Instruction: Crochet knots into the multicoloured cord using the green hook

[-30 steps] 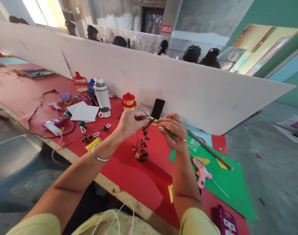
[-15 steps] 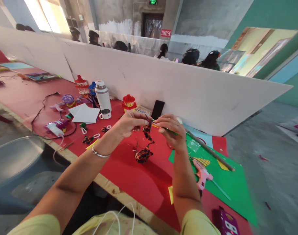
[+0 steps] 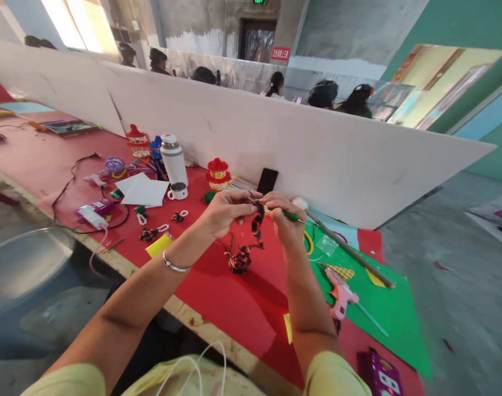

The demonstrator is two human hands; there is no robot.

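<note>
My left hand [image 3: 226, 213] pinches the upper end of a narrow crocheted strip [image 3: 257, 224] in black, orange and red yarn. The strip hangs down to a small ball of the same yarn [image 3: 239, 260] over the red tabletop. In my right hand [image 3: 287, 228] is a green-handled crochet hook [image 3: 293, 216], its tip pointing left at the strip's top. Both hands are close together, and the fingers partly hide where hook and yarn meet. Small yarn pieces with white bead loops, such as this dark one [image 3: 149, 234], lie to the left.
A white thermos [image 3: 173, 159] and its cup [image 3: 178, 191] stand behind at left. A black phone [image 3: 267, 180] leans on the white partition [image 3: 337, 148]. On the green sheet [image 3: 399, 324] lie a pink glue gun [image 3: 340, 294] and a stick [image 3: 354, 253]. A purple box [image 3: 383, 374] is front right.
Both hands have shifted slightly, the left to the right. The hook's green handle now shows more, angled to the right. The strip's top moved right with the left hand.
</note>
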